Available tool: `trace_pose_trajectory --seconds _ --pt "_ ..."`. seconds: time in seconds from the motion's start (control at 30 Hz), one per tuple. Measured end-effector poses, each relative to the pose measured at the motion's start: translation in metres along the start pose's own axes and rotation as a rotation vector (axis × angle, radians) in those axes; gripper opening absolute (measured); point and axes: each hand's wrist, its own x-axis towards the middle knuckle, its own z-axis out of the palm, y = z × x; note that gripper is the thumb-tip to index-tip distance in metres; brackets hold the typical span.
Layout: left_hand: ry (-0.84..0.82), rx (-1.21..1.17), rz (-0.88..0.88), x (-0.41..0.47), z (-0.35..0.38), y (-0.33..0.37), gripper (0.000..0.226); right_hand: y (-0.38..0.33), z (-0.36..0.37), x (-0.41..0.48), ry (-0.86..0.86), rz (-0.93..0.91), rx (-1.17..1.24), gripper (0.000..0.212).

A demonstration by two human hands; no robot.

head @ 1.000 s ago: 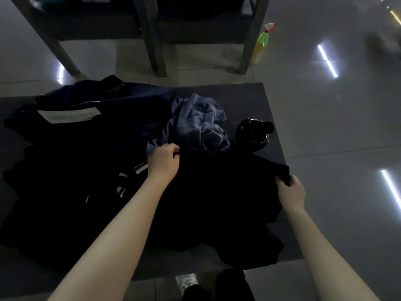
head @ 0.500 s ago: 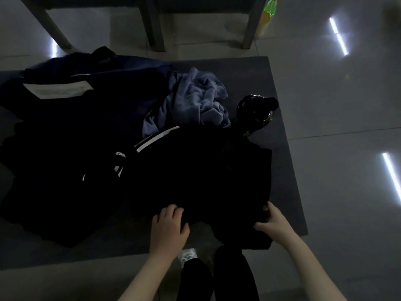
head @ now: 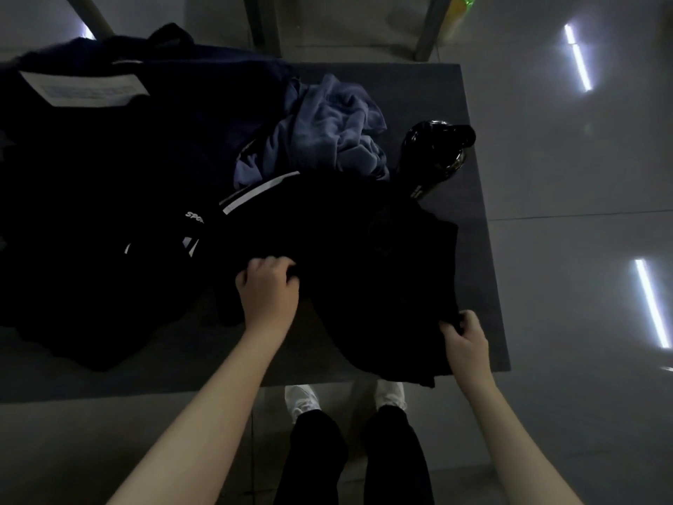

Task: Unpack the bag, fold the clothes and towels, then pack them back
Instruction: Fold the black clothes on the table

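left hand fingers curl, gripping shirt edge; right hand fingers pinch its near corner. shirt lies between them on surface, towel beyond the fingers.

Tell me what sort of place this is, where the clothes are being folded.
Likely an indoor workroom or utility space, hard to say more: a glossy grey tiled floor mirrors strip lights, bare metal legs stand behind the clothes-covered table, and a spray bottle sits on the floor.
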Motion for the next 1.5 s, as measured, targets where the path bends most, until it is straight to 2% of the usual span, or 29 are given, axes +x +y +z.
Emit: trace_pose_trajectory --seconds 0.13,0.27,0.37,0.47,0.53,0.6,0.7,0.8,0.87,0.93,1.0,1.1,1.27,1.33,1.37,1.43,1.5 --pt "0.148 0.039 -0.127 0.0 -0.005 0.018 0.027 0.004 -0.004 0.005 0.012 0.079 0.017 0.005" --pt "0.175 -0.053 -0.176 -0.048 0.016 0.026 0.032 0.01 -0.005 0.008 -0.02 0.101 -0.02 0.011" --pt "-0.039 -0.107 -0.252 -0.085 0.042 0.023 0.028 0.013 -0.005 0.007 -0.036 0.078 -0.028 0.014" --pt "-0.233 -0.135 -0.275 -0.1 0.062 0.033 0.046 0.015 -0.003 0.001 -0.115 0.032 0.001 0.007" --pt "-0.293 -0.271 -0.348 -0.094 0.066 0.051 0.052 0.018 -0.002 -0.003 -0.158 -0.028 -0.017 0.006" --pt "-0.273 -0.459 -0.444 -0.084 0.063 0.067 0.035 0.021 -0.001 -0.005 -0.17 -0.13 -0.1 0.008" --pt "-0.192 -0.583 -0.432 -0.075 0.057 0.081 0.022 0.025 0.002 -0.005 -0.141 -0.254 -0.276 0.021" --pt "-0.103 -0.804 -0.415 -0.076 0.049 0.082 0.012 0.028 0.009 -0.008 -0.052 -0.363 -0.457 0.016" --pt "-0.101 -0.977 -0.439 -0.08 0.044 0.076 0.023 0.03 0.014 -0.011 -0.023 -0.411 -0.473 0.018" --pt "-0.177 -1.054 -0.409 -0.084 0.042 0.069 0.024 0.032 0.018 -0.012 -0.006 -0.463 -0.47 0.021" --pt "-0.24 -1.098 -0.378 -0.086 0.044 0.064 0.025 0.032 0.022 -0.011 0.006 -0.478 -0.471 0.023" --pt "-0.244 -1.14 -0.375 -0.082 0.051 0.06 0.022 0.028 0.027 -0.009 -0.011 -0.421 -0.374 0.025" --pt "-0.166 -0.944 -0.478 -0.077 0.059 0.048 0.055 0.033 0.029 -0.003 -0.01 -0.323 -0.288 0.046" --pt "-0.241 -0.924 -0.529 -0.078 0.058 0.041 0.059 0.036 0.029 -0.002 0.02 -0.342 -0.281 0.053" --pt "-0.304 -0.997 -0.549 -0.078 0.057 0.038 0.057 0.037 0.03 -0.001 0.035 -0.355 -0.281 0.054" --pt "-0.394 -1.216 -0.555 -0.083 0.051 0.031 0.037 0.041 0.03 0.0 0.057 -0.373 -0.281 0.05" --pt "-0.386 -1.38 -0.469 -0.088 0.047 0.022 0.02 0.043 0.03 0.004 0.069 -0.383 -0.273 0.039"
